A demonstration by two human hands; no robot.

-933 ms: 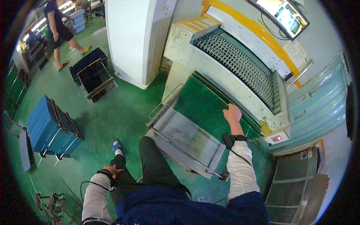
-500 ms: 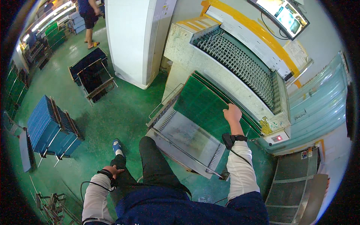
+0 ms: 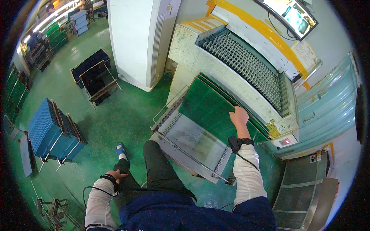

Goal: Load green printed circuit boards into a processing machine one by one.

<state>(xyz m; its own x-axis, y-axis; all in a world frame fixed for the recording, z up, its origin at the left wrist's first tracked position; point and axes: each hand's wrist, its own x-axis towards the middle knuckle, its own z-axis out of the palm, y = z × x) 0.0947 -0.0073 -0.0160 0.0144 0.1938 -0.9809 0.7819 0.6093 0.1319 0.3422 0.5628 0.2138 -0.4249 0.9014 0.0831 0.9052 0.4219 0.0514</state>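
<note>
My right hand (image 3: pixel 239 115) is closed over the upper edge of a large green board (image 3: pixel 210 111), fingers curled out of sight behind it. The board leans in a metal rack (image 3: pixel 196 144) with slotted sides and a pale base. Behind it, more green boards stand close together along the rack's far side. My left hand (image 3: pixel 118 176) rests on my left leg, apart from the rack, its visible fingers stretched out and holding nothing.
A conveyor machine (image 3: pixel 239 57) with rows of rollers stands just beyond the rack. Left of it rises a tall white cabinet (image 3: pixel 135 42). Blue boards (image 3: pixel 50 127) fill a rack at the left, and a dark rack (image 3: pixel 98 77) sits farther off. Metal frames (image 3: pixel 58 211) lie lower left.
The person walking at the far upper left has gone out of view. My hands and the green board show no visible movement.
</note>
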